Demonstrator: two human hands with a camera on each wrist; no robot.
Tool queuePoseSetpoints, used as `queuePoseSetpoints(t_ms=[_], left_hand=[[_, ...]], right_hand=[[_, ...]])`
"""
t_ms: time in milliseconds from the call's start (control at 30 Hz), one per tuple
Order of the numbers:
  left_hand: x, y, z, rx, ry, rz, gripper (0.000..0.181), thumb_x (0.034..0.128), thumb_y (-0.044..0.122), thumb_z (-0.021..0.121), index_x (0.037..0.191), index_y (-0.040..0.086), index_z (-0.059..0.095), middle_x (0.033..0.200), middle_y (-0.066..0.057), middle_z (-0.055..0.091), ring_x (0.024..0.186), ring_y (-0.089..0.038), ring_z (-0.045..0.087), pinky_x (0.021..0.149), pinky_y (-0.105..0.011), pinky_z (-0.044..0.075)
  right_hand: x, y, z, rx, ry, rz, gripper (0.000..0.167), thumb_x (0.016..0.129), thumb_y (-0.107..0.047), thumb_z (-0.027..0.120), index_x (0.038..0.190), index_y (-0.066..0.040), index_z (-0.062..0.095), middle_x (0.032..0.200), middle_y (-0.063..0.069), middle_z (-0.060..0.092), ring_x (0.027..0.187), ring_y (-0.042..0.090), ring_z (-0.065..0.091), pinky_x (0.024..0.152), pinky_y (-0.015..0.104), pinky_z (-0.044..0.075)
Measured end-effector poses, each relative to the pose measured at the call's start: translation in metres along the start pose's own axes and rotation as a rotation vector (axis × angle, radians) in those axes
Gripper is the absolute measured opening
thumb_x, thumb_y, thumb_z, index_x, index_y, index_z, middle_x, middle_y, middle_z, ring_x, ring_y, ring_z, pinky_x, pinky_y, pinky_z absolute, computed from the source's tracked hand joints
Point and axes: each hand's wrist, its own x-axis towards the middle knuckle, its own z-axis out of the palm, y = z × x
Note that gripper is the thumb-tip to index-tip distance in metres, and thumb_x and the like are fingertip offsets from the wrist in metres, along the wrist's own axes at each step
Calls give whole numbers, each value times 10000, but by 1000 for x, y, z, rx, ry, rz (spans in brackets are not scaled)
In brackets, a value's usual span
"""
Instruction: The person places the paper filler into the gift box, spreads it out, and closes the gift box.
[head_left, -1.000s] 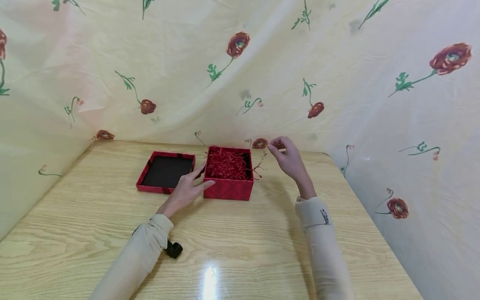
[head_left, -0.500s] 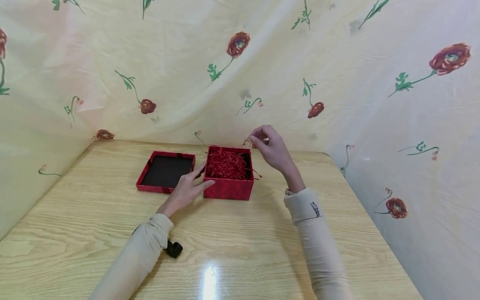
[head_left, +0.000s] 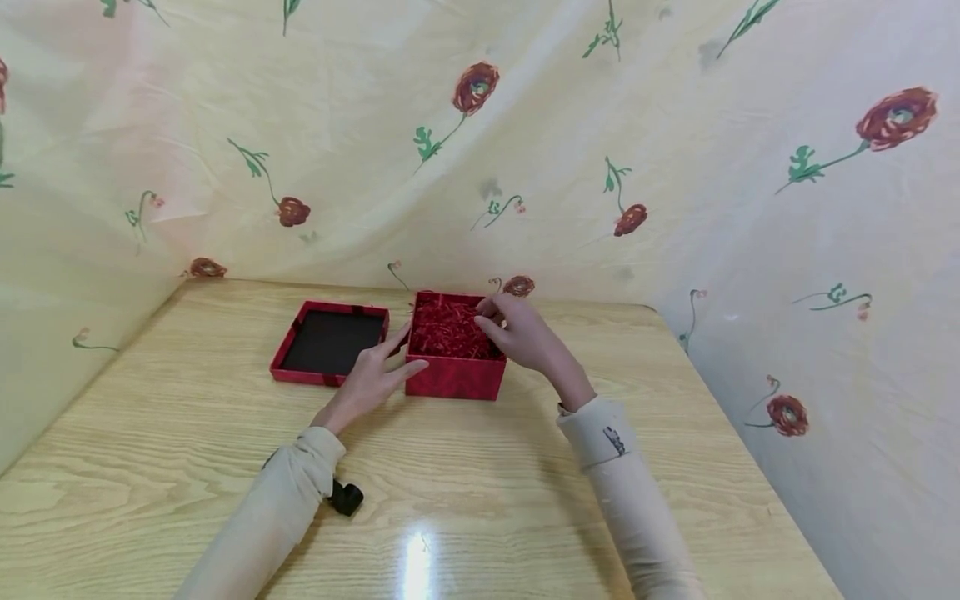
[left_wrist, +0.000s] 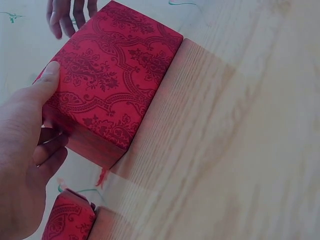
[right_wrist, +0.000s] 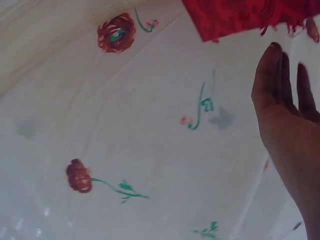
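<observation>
A red patterned gift box (head_left: pixel 455 379) stands uncovered on the table, filled with red shredded paper (head_left: pixel 446 327). In the head view my left hand (head_left: pixel 369 385) grips its front left corner. The left wrist view shows the thumb (left_wrist: pixel 49 80) on the patterned face and the fingers bent along the adjoining side. Over the box's right rim, my right hand (head_left: pixel 525 333) has its bent fingertips at the shredded paper. Loosely bent, separated fingers of that hand appear in the right wrist view, close to the box edge where a few strands (right_wrist: pixel 295 26) hang. Whatever lies behind its fingertips is hidden.
The box lid (head_left: pixel 330 342), red with a dark inside, lies upturned to the left of the box. A small black object (head_left: pixel 347 498) is by the left forearm. Behind the wooden table (head_left: pixel 480 467) hangs a flower-printed sheet (head_left: pixel 360 167).
My right hand, with thin strands hanging from its fingers a second ago, has moved left and then down onto the box's right side. The left hand keeps its place on the box.
</observation>
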Motion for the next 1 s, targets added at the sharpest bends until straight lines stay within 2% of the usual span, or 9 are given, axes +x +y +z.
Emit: queuePoseSetpoints(t_ms=[100, 233, 300, 433, 600, 667, 833, 1000], left_hand=[[0, 1, -1, 3, 1, 8, 792, 1008, 363, 697, 1648, 134, 289, 1635, -175, 327, 1476, -400, 346, 1135, -600, 347], [0, 1, -1, 6, -2, 3, 792, 1011, 383, 686, 1649, 140, 286, 1637, -189, 323, 1474, -409, 346, 1133, -612, 345], [0, 2, -1, 7, -1, 1, 788, 1012, 382, 685, 1648, 137, 289, 1635, -202, 324, 1474, -412, 346, 1133, -615, 342], [-1, 2, -1, 7, 11, 10, 777, 1008, 349, 698, 1641, 122, 307, 1624, -217, 336, 1464, -415, 361, 1132, -611, 346], [-2, 0, -1, 7, 15, 17, 783, 1003, 333, 708, 1634, 91, 314, 1617, -230, 337, 1449, -428, 379, 1121, -617, 357], [-2, -1, -1, 7, 12, 20, 790, 1003, 331, 708, 1633, 73, 307, 1617, -241, 330, 1447, -436, 377, 1117, -624, 356], [-2, -1, -1, 2, 12, 18, 787, 1004, 317, 711, 1633, 77, 305, 1613, -239, 333, 1444, -434, 382, 1118, -617, 361], [-3, 1, 0, -14, 7, 8, 781, 1005, 337, 707, 1639, 115, 308, 1632, -208, 319, 1462, -412, 362, 1131, -600, 354]], right_hand=[[-1, -11, 11, -110, -32, 47, 382, 1081, -180, 570, 1347, 95, 581, 1269, 243, 628, 1162, 369, 621, 973, 487, 521], [1, -25, 27, -223, -111, 173, 576, 1132, -316, 437, 1489, 135, 426, 1459, 338, 481, 1345, 461, 489, 1107, 538, 415], [4, -30, 34, -252, -135, 238, 668, 1141, -392, 369, 1513, 163, 362, 1502, 363, 426, 1389, 484, 436, 1140, 544, 373], [13, -39, 46, -289, -142, 354, 815, 1120, -521, 319, 1520, 189, 315, 1508, 378, 412, 1390, 490, 439, 1130, 545, 387], [24, -40, 61, -255, -181, 511, 893, 1090, -610, 296, 1536, 164, 314, 1542, 348, 392, 1400, 468, 439, 1124, 541, 397], [27, -38, 64, -218, -191, 543, 877, 1089, -613, 294, 1532, 141, 357, 1544, 326, 409, 1389, 455, 459, 1120, 535, 405], [35, -34, 62, -136, -259, 565, 813, 1090, -608, 308, 1512, 68, 469, 1524, 266, 477, 1366, 419, 503, 1109, 533, 420], [36, -31, 55, -116, -349, 562, 825, 1088, -615, 305, 1566, 53, 382, 1587, 237, 407, 1456, 395, 396, 1172, 517, 338]])
